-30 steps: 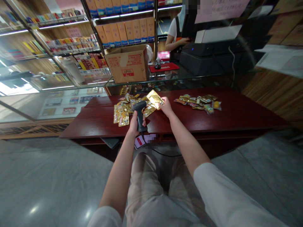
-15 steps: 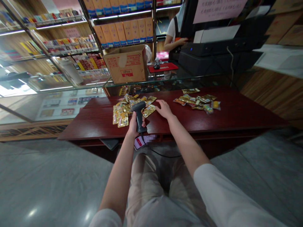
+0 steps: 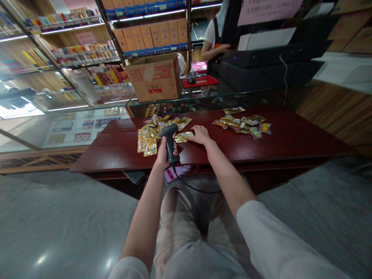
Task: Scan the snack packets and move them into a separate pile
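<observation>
My left hand [image 3: 163, 155] is wrapped round the handle of a dark grey barcode scanner [image 3: 169, 144], its head over the left pile. From the handle's base a black cable runs down past the table edge. My right hand [image 3: 201, 135] has closed its fingers on the right end of a gold snack packet [image 3: 184, 136], which lies at the pile's near right side. Behind and left of the scanner spreads a pile of gold packets [image 3: 147, 136], some overlapping. A second pile of packets [image 3: 236, 123], gold and clear, lies farther right on the dark red table [image 3: 116, 157].
An open cardboard box [image 3: 154, 79] stands on the glass counter behind the table. A co-worker's arm [image 3: 215, 50] shows beside the black checkout machine [image 3: 270, 62]. Below the table edge is a phone [image 3: 170, 175]. Stocked shelves [image 3: 151, 37] line the back.
My right hand has come down onto the gold packet and taken its right end, and the packet has turned flatter to the table edge. My left hand and the scanner have barely moved.
</observation>
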`<action>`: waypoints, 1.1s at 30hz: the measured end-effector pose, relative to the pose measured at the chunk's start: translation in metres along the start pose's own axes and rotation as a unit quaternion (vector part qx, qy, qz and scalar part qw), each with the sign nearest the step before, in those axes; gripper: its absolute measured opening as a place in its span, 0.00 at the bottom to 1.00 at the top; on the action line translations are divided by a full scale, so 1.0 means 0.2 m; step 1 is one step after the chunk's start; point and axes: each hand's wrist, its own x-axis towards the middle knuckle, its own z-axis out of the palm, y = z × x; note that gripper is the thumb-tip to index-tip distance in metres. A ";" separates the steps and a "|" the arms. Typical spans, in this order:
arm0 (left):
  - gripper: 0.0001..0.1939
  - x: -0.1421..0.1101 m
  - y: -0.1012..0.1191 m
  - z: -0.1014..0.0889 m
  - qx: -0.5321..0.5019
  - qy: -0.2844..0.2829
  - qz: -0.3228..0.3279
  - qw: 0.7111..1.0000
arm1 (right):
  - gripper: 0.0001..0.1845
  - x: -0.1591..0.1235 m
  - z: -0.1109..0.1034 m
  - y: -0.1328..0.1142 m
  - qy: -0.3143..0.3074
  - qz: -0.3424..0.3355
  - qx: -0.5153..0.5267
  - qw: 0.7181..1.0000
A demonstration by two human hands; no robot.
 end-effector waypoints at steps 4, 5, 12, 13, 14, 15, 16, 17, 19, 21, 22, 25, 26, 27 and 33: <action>0.29 0.01 0.00 0.00 -0.005 0.005 -0.004 1.000 | 0.24 0.02 0.01 0.03 0.000 0.005 0.018 1.000; 0.30 0.01 0.00 -0.01 -0.005 0.006 -0.007 1.000 | 0.21 0.02 0.01 0.03 0.013 0.009 0.037 0.999; 0.30 0.01 -0.01 -0.01 -0.010 0.001 -0.004 1.000 | 0.11 0.03 0.01 -0.03 0.100 0.032 0.378 0.920; 0.30 0.01 -0.01 -0.02 -0.008 0.001 -0.005 1.000 | 0.12 0.03 0.01 -0.04 0.087 0.035 0.426 0.900; 0.30 0.01 -0.01 -0.02 -0.006 0.000 -0.006 1.000 | 0.13 0.03 0.01 -0.05 0.073 0.037 0.460 0.884; 0.29 0.01 -0.01 -0.02 -0.001 -0.003 -0.008 1.000 | 0.13 0.03 0.00 -0.06 0.065 0.033 0.477 0.876; 0.29 0.01 -0.01 -0.02 0.004 -0.005 -0.010 1.000 | 0.13 0.03 0.00 -0.06 0.064 0.024 0.479 0.875; 0.29 0.02 -0.01 -0.03 0.011 -0.009 -0.013 1.000 | 0.13 0.02 -0.01 -0.07 0.067 0.012 0.471 0.879; 0.29 0.02 -0.01 -0.03 0.022 -0.015 -0.013 1.000 | 0.11 0.02 -0.02 -0.07 0.071 -0.008 0.453 0.888; 0.27 0.02 -0.01 -0.03 0.026 -0.018 -0.005 0.999 | 0.08 0.01 -0.02 -0.06 0.063 -0.013 0.454 0.889; 0.27 0.02 -0.01 -0.03 0.026 -0.019 -0.001 0.999 | 0.08 0.01 -0.02 -0.06 0.056 -0.010 0.459 0.886; 0.27 0.01 -0.01 -0.03 0.026 -0.034 -0.006 0.999 | 0.08 0.00 -0.02 -0.07 0.043 0.005 0.468 0.882; 0.27 0.01 -0.01 -0.03 0.026 -0.042 -0.010 0.999 | 0.08 0.00 -0.02 -0.07 0.039 0.011 0.470 0.882; 0.27 0.01 -0.01 -0.02 0.025 -0.050 -0.015 0.998 | 0.08 -0.01 -0.02 -0.07 0.036 0.017 0.473 0.880; 0.28 0.00 0.00 -0.01 0.022 -0.030 -0.015 0.999 | 0.09 0.01 -0.01 -0.06 0.051 0.022 0.532 0.845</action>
